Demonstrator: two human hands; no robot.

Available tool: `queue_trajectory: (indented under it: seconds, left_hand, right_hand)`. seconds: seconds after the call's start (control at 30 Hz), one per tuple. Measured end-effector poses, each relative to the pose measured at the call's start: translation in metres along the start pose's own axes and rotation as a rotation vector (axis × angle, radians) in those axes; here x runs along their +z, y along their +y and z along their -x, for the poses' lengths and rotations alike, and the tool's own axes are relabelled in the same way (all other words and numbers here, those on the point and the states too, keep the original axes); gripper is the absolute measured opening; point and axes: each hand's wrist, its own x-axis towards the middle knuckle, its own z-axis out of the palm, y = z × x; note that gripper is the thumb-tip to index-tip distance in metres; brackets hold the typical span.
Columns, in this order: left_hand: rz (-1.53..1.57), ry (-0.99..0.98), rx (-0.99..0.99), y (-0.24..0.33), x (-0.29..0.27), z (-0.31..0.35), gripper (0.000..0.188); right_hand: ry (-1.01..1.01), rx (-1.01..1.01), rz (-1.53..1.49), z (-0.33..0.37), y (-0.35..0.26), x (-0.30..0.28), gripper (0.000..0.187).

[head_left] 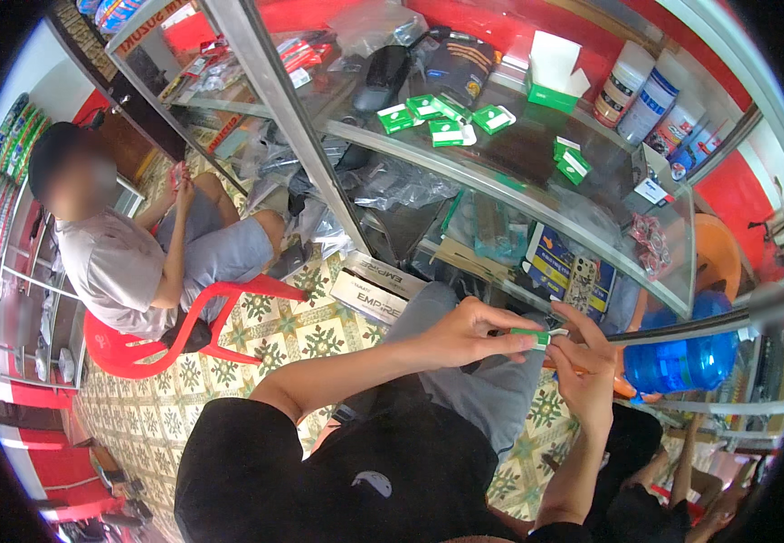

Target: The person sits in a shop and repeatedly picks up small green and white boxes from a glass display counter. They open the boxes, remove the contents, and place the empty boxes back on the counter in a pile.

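Observation:
A small green-and-white carton (pixel 533 338) is held between my two hands, in front of my knees. My left hand (pixel 471 337) pinches its green end between thumb and fingers. At the other end, where a white flap shows, the fingers of my right hand (pixel 584 364) close on the carton, with the index finger raised above it. What is inside the carton cannot be seen. On the glass shelf beyond, several similar green cartons (pixel 451 133) lie in a loose group. Two more green cartons (pixel 574 166) rest farther right on that shelf.
A white-and-green box (pixel 555 86) with its lid up stands at the shelf's back, near several bottles (pixel 625 83). The metal shelf edge (pixel 500 195) runs before me. A cardboard box (pixel 375 288) sits on the tiled floor. Left, a person sits on a red chair (pixel 138 339); a blue water jug (pixel 681 348) is right.

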Motion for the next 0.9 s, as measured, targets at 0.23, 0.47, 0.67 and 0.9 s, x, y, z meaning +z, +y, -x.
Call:
queue_trajectory:
  seconds: [0.23,0.47,0.67,0.9]
  left_hand:
    - [0.148,0.032,-0.131,0.012,0.006,0.006,0.045]
    - [0.154,0.061,-0.137,0.004,0.009,-0.001,0.042]
    - [0.095,0.082,-0.108,0.000,0.003,0.001,0.034]
    - [0.257,0.182,-0.101,-0.004,-0.004,0.002,0.037]
  right_hand:
    - [-0.076,0.128,-0.081,0.010,0.004,0.007,0.030]
    - [-0.118,0.193,-0.190,0.012,0.005,0.006,0.026]
    - [-0.007,0.041,-0.220,0.003,0.010,0.010,0.020]
    - [0.142,0.168,-0.438,0.006,0.016,0.001,0.012]
